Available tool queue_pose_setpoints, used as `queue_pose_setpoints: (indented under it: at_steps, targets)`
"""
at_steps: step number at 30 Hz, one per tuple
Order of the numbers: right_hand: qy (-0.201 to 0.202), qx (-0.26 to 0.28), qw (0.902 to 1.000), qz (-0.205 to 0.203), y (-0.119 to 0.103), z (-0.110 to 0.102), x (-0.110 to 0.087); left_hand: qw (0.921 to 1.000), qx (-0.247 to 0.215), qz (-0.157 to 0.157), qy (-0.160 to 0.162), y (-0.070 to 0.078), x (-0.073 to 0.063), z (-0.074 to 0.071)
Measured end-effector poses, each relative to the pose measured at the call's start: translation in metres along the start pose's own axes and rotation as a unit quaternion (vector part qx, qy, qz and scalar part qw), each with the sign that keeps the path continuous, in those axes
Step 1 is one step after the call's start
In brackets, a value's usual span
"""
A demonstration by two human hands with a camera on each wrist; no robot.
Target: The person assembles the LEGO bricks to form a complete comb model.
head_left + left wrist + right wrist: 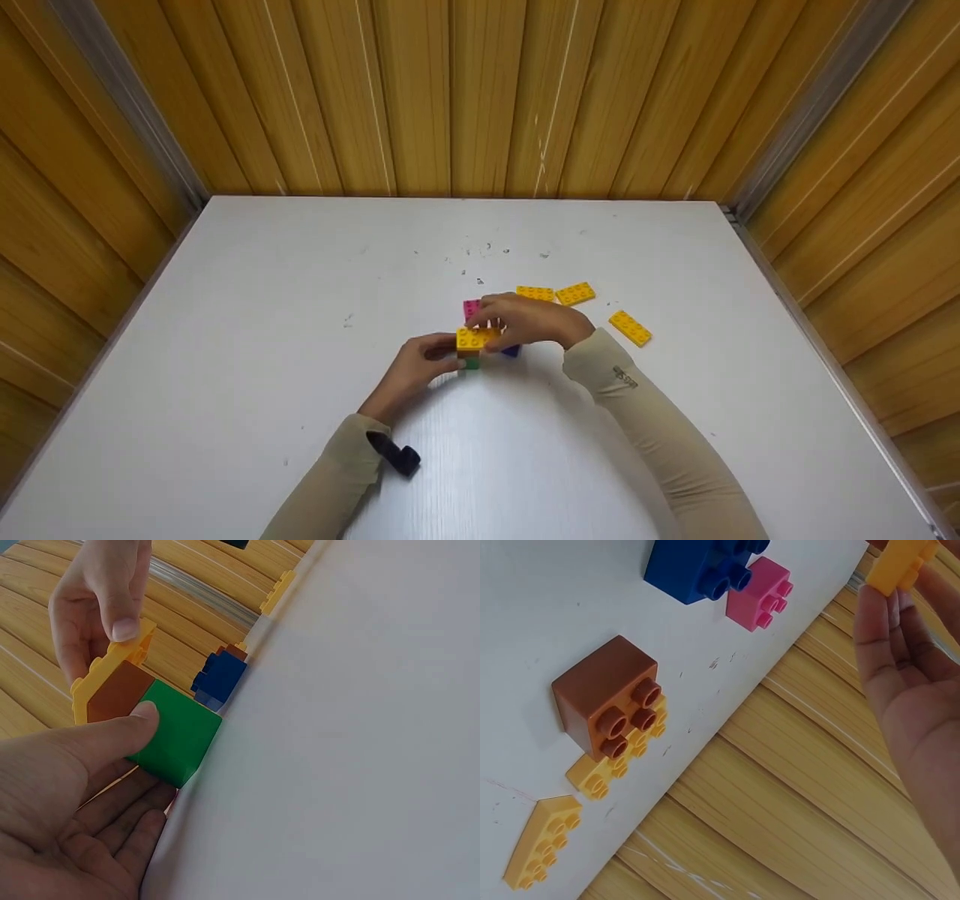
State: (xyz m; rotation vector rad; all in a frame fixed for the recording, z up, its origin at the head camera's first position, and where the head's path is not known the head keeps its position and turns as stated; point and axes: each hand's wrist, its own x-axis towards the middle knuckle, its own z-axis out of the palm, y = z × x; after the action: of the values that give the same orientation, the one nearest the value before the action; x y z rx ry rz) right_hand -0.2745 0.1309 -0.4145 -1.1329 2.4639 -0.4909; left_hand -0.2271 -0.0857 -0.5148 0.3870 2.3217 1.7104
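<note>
A small stack stands on the table: a green brick (180, 735) at the bottom, a brown brick (116, 694) above it, and a yellow studded plate (470, 339) on top. The plate juts out past the bricks on the right. My left hand (412, 367) holds the stack from the left, its thumb against the green brick and fingers behind. From above, my right hand (529, 319) pinches the overhanging end of the yellow plate between thumb and fingers. Whether the plate is pressed fully down I cannot tell.
A blue brick (694, 570), a pink brick (757, 596) and another brown brick (604, 705) stand near my right hand. Farther right lie three loose yellow plates, the outermost plate (631, 328) apart from the others. Wood-patterned walls (480, 97) enclose the white table (262, 300).
</note>
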Motion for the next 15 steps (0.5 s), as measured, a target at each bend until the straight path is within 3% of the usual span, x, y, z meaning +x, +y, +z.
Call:
queue_pose_setpoints:
  at_steps: [7, 15]
  targets:
    - [0.001, 0.007, 1.0, 0.002, 0.0012, -0.0014, -0.0012, 1.0, 0.004, 0.002, 0.004, 0.0001, -0.001, -0.0007]
    - [0.009, 0.016, 0.9998, 0.005, 0.0045, -0.0032, -0.0035, 0.9998, 0.01, -0.016, 0.003, -0.0003, -0.0018, -0.001]
